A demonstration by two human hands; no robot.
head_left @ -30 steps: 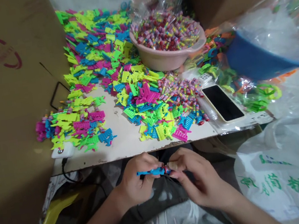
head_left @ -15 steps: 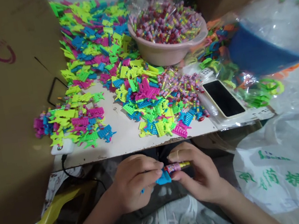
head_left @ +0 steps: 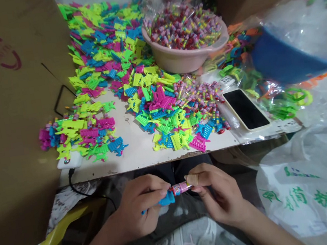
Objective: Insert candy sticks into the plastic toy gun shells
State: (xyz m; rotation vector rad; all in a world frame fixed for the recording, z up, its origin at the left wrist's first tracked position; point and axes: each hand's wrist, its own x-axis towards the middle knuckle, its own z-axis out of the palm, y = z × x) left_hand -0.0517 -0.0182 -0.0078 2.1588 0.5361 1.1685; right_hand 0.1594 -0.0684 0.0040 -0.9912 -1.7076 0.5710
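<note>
L hand, lower ctr of frame, has blue pc pinched narrow betw. thumb & fingers; pc's end pokes out past fingertips, rest mostly hidden. R hand, just right of ctr, has thumb & index closed on right end of tube. Tube lies approx. level betw. the hands, red end at L fingertips, right beside blue pc; can't tell if the two are joined. Both are held over the lap, below the near edge of the table.

Handling, my guess: both v. light. Blue pc looks like thin, stiff plastic w/ a bit of flex; thin bits might snap if bent hard. Tube looks smooth & shiny, so prob. slippery & apt to roll in fingers; wrap prob. gives little grip. Best hold: tube by its barrel nr the end, w/ fingertip pads; pc by its broad flat part, not thin bits.

Similar pcs in a heap, upper left to ctr; smaller pile at left; tubes fill pink tub, upper ctr-right. Phone lies right of ctr.
</note>
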